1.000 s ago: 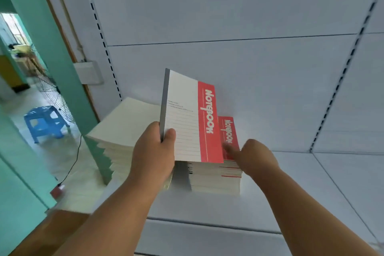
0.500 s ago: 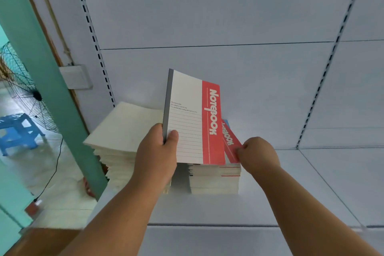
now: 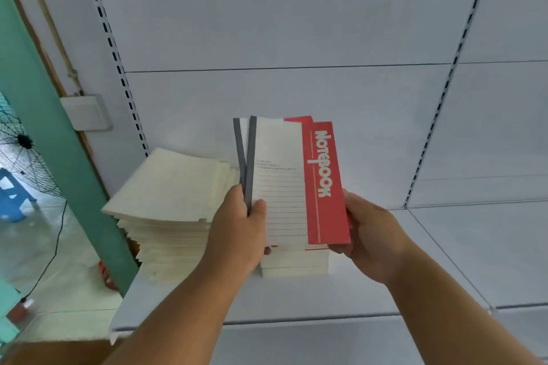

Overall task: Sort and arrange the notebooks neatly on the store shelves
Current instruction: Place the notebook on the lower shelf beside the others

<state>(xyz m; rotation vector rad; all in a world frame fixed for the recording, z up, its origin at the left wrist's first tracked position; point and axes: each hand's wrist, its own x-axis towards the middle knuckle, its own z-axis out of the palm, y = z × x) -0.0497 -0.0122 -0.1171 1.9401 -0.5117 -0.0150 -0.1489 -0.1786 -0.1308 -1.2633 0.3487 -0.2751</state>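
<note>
Bare shelf right of the notebook stacks, cream pile leftward

Both forearms are bare, no sleeves, with short-nailed fingers showing

Red-and-white lined notebooks, grey spines
</note>
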